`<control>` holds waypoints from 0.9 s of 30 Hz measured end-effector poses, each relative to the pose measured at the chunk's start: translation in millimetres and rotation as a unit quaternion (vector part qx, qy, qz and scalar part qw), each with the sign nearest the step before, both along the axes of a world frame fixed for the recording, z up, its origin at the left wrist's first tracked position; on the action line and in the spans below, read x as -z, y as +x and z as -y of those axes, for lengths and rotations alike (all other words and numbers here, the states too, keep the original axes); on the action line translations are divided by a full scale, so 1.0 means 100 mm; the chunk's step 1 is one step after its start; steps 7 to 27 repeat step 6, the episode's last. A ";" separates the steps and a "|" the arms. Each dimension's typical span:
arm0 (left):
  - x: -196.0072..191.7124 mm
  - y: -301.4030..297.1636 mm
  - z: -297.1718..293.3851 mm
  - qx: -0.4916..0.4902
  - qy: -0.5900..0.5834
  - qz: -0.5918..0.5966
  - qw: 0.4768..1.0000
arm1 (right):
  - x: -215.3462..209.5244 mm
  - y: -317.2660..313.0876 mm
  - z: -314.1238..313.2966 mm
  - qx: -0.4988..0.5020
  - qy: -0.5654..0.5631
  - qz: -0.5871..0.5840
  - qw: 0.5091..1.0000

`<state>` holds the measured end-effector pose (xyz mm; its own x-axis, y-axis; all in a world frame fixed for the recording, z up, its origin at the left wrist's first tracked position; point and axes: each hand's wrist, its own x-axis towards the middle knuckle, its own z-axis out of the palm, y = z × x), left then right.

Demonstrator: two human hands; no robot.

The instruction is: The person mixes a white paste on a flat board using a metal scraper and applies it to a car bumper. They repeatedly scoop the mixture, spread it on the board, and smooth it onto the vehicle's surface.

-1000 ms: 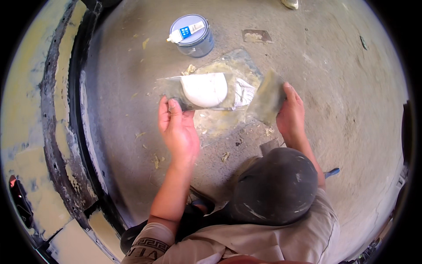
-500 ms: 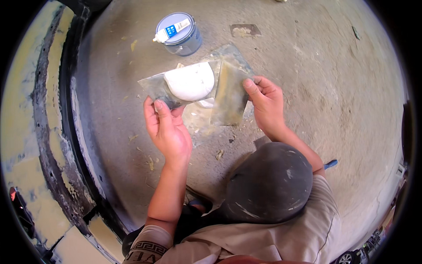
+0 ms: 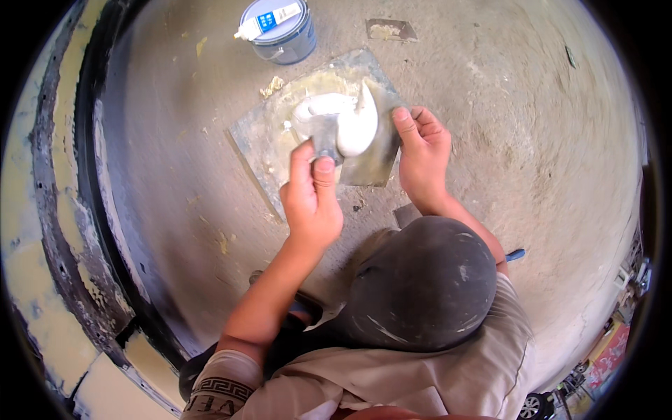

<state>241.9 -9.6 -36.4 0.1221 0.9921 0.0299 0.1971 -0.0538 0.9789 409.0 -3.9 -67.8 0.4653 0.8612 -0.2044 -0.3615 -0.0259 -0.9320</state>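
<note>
My left hand point(image 3: 313, 203) pinches a small greyish flat spreader point(image 3: 325, 133) between thumb and fingers. Its blade touches or overlaps a thick white lump of putty point(image 3: 360, 126). That lump sits on a wider translucent spreader point(image 3: 371, 168), which my right hand point(image 3: 424, 155) grips by its right edge, thumb on top. Beneath both lies a stained square mixing board point(image 3: 257, 143) on the floor, with more white putty point(image 3: 308, 108) on it, partly covered by the left spreader.
A lidded grey-blue bucket point(image 3: 294, 47) stands beyond the board, a white and blue tube point(image 3: 269, 21) on its lid. A vehicle panel with cream filler patches point(image 3: 52, 308) runs along the left. My dark-clad knee point(image 3: 423, 283) rises below the right hand. A blue-ended object point(image 3: 516, 255) shows by my right elbow.
My left hand has moved right, its spreader now crossing toward the right one. The white putty has passed from the left spreader onto the right one. The right hand has stayed nearly in place.
</note>
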 end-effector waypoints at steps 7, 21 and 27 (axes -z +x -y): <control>0.30 -0.18 0.31 0.182 0.083 -0.265 0.943 | 0.15 0.16 -0.03 0.058 0.045 -0.135 0.988; 0.30 -0.18 0.31 0.182 0.083 -0.265 0.943 | 0.15 0.16 -0.03 0.058 0.045 -0.135 0.988; 0.30 -0.18 0.31 0.182 0.083 -0.265 0.943 | 0.15 0.16 -0.03 0.058 0.045 -0.135 0.988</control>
